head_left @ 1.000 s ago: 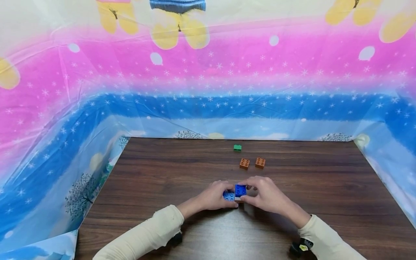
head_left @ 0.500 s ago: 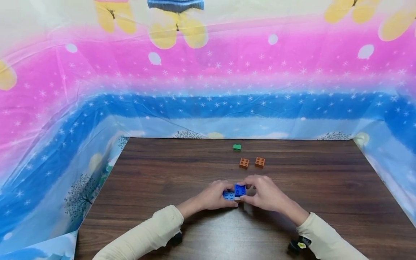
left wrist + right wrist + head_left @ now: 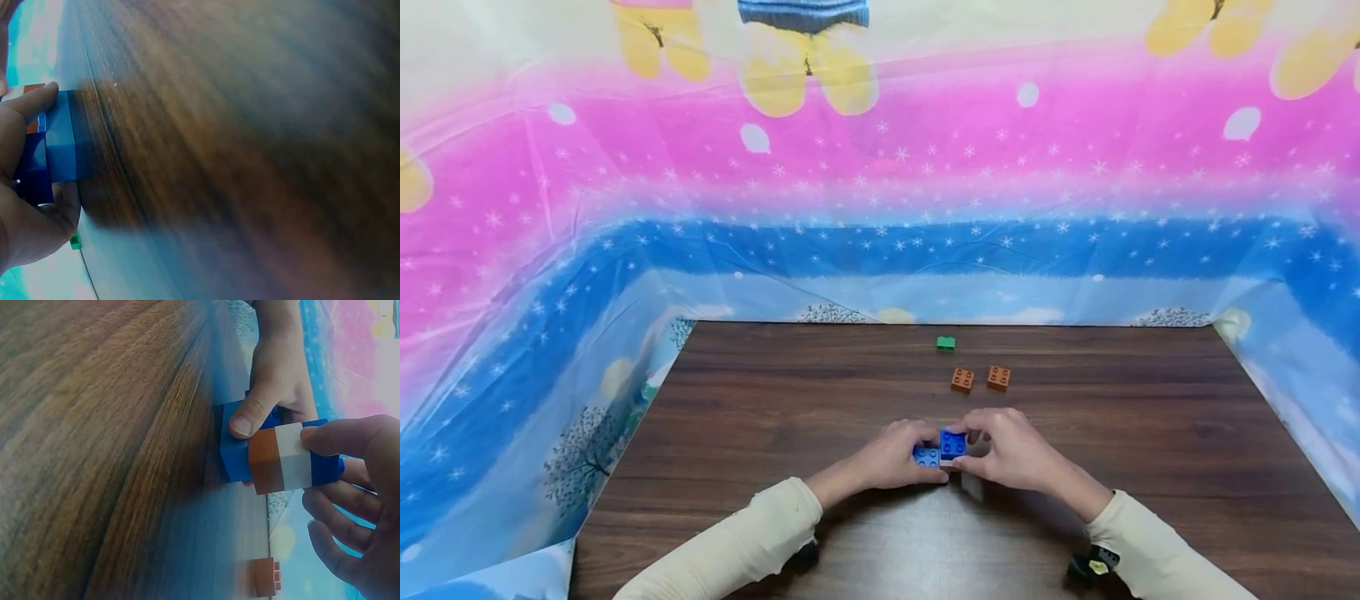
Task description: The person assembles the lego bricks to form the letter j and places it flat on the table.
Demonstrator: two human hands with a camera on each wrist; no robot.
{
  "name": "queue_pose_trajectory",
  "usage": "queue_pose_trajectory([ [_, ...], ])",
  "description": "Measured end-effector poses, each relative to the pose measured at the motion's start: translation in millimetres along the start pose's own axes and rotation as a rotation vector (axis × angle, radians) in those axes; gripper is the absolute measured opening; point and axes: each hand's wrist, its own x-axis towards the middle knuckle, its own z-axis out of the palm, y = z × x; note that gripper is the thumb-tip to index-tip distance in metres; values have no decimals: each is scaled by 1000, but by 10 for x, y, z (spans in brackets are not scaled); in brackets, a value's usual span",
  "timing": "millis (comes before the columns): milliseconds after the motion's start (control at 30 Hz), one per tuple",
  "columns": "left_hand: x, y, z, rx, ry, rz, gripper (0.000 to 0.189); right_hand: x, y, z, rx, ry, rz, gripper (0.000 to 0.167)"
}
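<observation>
Both hands hold one joined group of toy building bricks just above the front middle of the table. My left hand [image 3: 895,454] grips its lower left part, its thumb against a light blue brick [image 3: 232,450] at the bottom. A dark blue brick [image 3: 34,165] sits by that hand's palm. On the right side rises a stack: an orange brick [image 3: 265,461], a white brick [image 3: 294,456] and a dark blue brick [image 3: 952,444] on top. My right hand [image 3: 1011,450] pinches this top brick, the thumb near its seam with the white one. Finger cover hides some joints.
Two orange bricks [image 3: 962,380] [image 3: 998,377] lie apart on the wooden table [image 3: 775,375] beyond the hands. Farther back is a small green brick [image 3: 946,343]. A printed cloth [image 3: 880,250] walls the table's back and sides.
Both hands keep the same hold on the brick group. Only the head view has shifted very slightly.
</observation>
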Motion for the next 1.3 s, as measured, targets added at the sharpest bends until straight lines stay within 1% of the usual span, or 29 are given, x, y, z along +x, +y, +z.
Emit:
queue_pose_trajectory([
  [233,-4,0,8,1,7,8,29,-13,26,-15,25,-31,9,34],
  [400,-7,-2,1,1,8,6,30,-13,41,-32,68,-63,19,36],
  [500,-10,-7,2,-4,7,7,29,-22,53,-31,97,-61,8,37],
  [633,-16,-14,9,-7,7,4,28,-41,66,-36,141,-43,-10,39],
  [733,-14,-12,13,3,9,4,28,-56,73,-60,155,-25,-3,40],
  [867,-13,-5,11,11,7,-4,28,-66,92,-112,140,9,6,42],
  [1000,-9,-7,10,11,7,-11,28,-69,138,-158,129,56,9,39],
  [1300,-11,-12,17,24,1,-12,29,-57,297,-222,109,143,51,42],
])
